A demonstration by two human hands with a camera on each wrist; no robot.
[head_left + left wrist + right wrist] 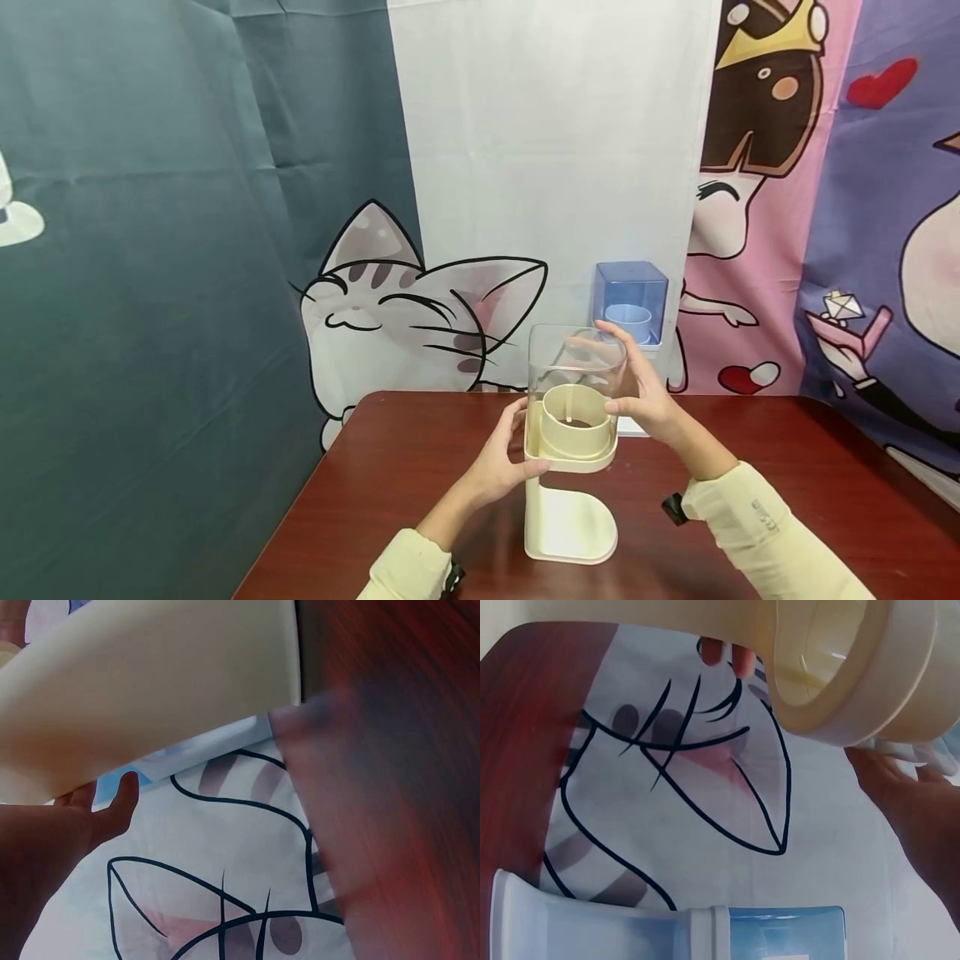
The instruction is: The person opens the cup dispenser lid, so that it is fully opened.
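A cream stand [572,527] with a flat rounded foot stands upright on the table before me, with a round collar [576,421] in its upper platform. Over that platform sits a clear square-sided box [577,346]. My left hand [497,457] grips the left side of the upper platform, thumb across its front edge. With fingers along the far top corner and thumb at the front, my right hand [651,402] holds the right side of the clear box. The right wrist view shows that hand [915,799] beside the cream collar [900,675].
Behind the right hand stands a similar white dispenser with a blue see-through box [632,292]. The reddish-brown table [390,475] ends at a printed cloth backdrop [555,150] with cartoon figures.
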